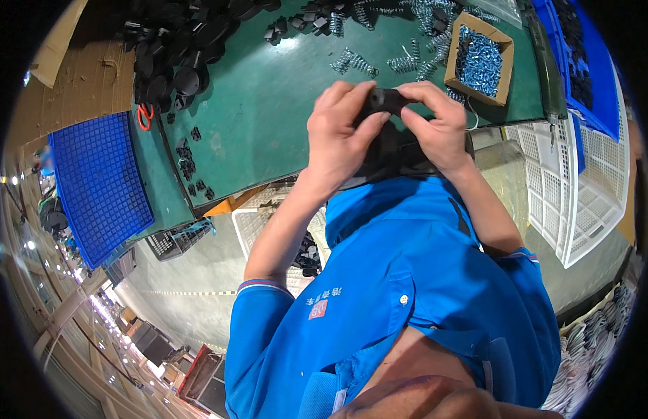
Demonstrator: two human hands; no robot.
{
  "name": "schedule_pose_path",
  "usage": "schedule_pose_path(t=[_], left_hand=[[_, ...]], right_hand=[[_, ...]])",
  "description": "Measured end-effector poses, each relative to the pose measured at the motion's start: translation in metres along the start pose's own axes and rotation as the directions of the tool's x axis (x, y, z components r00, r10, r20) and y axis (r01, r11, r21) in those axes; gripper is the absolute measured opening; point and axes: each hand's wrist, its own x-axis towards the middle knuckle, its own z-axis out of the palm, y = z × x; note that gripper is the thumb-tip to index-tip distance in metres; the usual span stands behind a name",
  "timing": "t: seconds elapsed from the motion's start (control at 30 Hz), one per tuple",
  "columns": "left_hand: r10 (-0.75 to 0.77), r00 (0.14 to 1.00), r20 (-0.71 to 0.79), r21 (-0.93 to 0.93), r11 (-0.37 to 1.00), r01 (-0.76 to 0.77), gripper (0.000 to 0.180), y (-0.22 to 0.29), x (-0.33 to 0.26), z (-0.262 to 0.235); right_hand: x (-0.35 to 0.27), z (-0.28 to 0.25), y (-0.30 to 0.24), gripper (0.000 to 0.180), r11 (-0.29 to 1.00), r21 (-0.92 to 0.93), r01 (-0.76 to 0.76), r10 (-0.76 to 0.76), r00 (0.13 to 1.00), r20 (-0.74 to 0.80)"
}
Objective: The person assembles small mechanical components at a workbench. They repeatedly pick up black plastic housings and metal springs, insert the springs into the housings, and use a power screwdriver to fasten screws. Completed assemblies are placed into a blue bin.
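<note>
Between my two hands is a small black plastic part (385, 100), held over the near edge of the green work table (258, 129). My left hand (341, 126) pinches its left end with thumb and forefinger. On its right end, the thumb and fingers of my right hand (438, 124) are closed. The fingers hide much of the part, so its exact kind cannot be made out. Just beyond my hands lie several loose metal coil springs (354, 63). A cardboard box (506, 70) full of small bluish screws (479, 61) stands right of them.
Round black parts (187, 81) are heaped at the far left, near orange-handled scissors (145, 116). Small black pieces (185, 160) lie along the table's left side. A blue mat-like tray (100, 185) is further left. White crates (544, 185) and a blue bin (595, 84) stand right.
</note>
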Motion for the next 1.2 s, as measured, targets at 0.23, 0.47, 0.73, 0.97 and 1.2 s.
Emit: schedule_pose_path(t=[0.23, 0.47, 0.73, 0.97, 1.2], left_hand=[[0.272, 0.962, 0.031, 0.422, 0.869, -0.259, 0.042, -0.051, 0.008, 0.030], [0.036, 0.976, 0.216, 0.353, 0.929, -0.112, 0.036, -0.043, 0.018, 0.018], [0.020, 0.949, 0.314, 0.696, 0.675, -0.244, 0.034, -0.032, 0.018, 0.032], [0.034, 0.949, 0.315, 0.693, 0.674, -0.255, 0.035, -0.033, 0.024, 0.032], [0.086, 0.958, 0.273, 0.611, 0.754, -0.242, 0.038, -0.043, 0.019, 0.030]], right_hand=[[-0.007, 0.020, 0.036, 0.026, 0.844, -0.536, 0.006, 0.026, 0.998, 0.053], [-0.007, 0.013, 0.041, 0.026, 0.841, -0.534, 0.087, 0.001, 0.987, 0.162], [0.006, -0.032, 0.008, 0.041, 0.853, -0.514, 0.094, 0.107, 0.932, 0.347], [0.060, -0.245, 0.064, 0.090, -0.002, -0.914, -0.406, 0.386, 0.843, -0.376], [0.064, -0.254, 0.080, 0.057, 0.377, -0.713, -0.591, 0.530, 0.769, -0.358]])
